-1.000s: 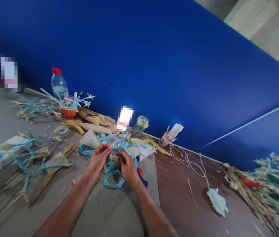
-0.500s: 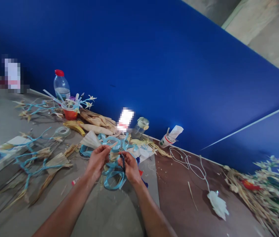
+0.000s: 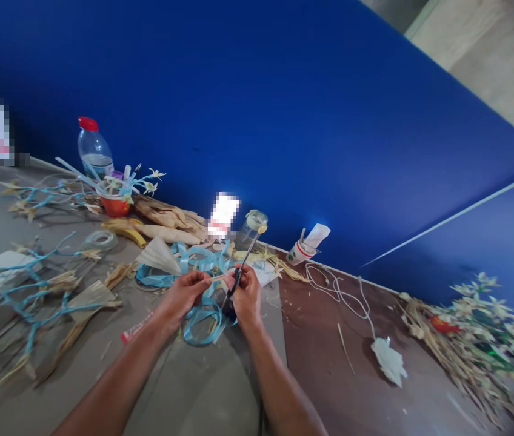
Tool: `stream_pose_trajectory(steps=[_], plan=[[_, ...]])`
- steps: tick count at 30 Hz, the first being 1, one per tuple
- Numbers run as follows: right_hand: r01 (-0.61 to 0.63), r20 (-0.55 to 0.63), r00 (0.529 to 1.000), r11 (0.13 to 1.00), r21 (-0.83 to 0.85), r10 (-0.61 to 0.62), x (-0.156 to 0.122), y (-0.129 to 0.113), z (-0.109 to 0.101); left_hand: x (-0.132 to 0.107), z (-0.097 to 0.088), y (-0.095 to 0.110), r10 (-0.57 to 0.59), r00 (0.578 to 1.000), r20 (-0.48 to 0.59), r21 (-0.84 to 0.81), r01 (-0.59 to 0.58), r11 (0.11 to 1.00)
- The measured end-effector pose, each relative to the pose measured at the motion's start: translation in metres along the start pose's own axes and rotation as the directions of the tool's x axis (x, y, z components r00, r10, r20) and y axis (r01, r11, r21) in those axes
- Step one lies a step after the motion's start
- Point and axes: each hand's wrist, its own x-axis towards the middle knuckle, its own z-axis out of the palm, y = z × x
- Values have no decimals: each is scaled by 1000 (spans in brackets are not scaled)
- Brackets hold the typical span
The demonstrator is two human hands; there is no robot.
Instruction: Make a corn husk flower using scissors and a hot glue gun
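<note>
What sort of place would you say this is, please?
Probably a craft workspace, judging by the scissors in the right hand, the looped blue ribbon and the light-blue branches.

The ribbon (image 3: 156,280) is pale blue, scissor handles (image 3: 236,282) black, bottle cap (image 3: 88,124) red, partition (image 3: 261,109) deep blue, and the table (image 3: 202,387) grey and brown.
</note>
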Motion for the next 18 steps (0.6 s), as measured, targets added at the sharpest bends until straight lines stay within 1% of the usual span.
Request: stream_pose_trajectory(steps=[3,6,8,11,14,18], plan=[[31,13,999,999,8,-31,-2,0,0,1,-2,0,-12,1000,6,-31,12,999],[67,60,996,998,-19,-66,-3,-1,0,2,-1,-1,1,1000,-2,37,-1,999],[76,70,995,996,-55,-72,-4,-2,1,2,0,-1,11,1000,1,70,-11,997],[75,22,997,994,-77,-74,-3,-3,2,0,3,1,11,1000,28,40,-12,999],[68,-53,996,997,-40,-70,-2,-4,3,-2,3,3,2,999,45,-43,0,999],[72,-141,988,997,14,-69,-1,-4,1,-1,-1,2,-17,1000,0,-154,17,988]])
